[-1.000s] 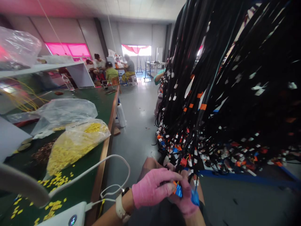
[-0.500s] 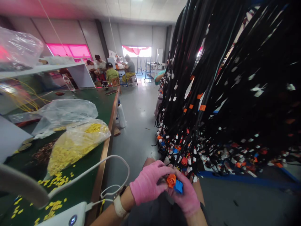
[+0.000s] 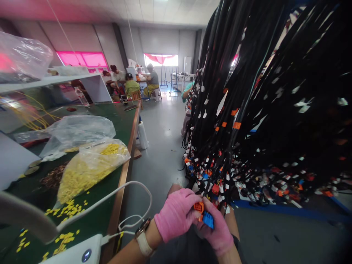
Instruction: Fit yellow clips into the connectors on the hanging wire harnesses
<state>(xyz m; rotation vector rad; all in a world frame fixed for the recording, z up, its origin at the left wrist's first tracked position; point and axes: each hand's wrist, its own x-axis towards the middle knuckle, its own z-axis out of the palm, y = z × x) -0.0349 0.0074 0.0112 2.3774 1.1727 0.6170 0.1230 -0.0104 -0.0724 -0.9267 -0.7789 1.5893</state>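
Both my hands wear pink gloves and meet low in the middle of the view. My left hand point(image 3: 176, 214) is closed, its fingertips pinching an orange connector point(image 3: 198, 207). My right hand point(image 3: 217, 229) is closed around a blue connector point(image 3: 208, 219) right beside the orange one. The two connectors touch and hang on black wires from the big hanging bundle of black wire harnesses point(image 3: 247, 102) that fills the right half of the view. A watch sits on my left wrist.
A green workbench point(image 3: 121, 121) runs along the left, carrying a clear bag of yellow parts point(image 3: 88, 168), another clear bag point(image 3: 77, 130), scattered yellow bits and a white power bank point(image 3: 79, 253) with its cable. Several people sit at tables far back. Grey floor lies between.
The blue connectors that hung lower between my hands have been drawn up, and an orange connector now shows in my left fingertips. Both hands shifted slightly up and left.
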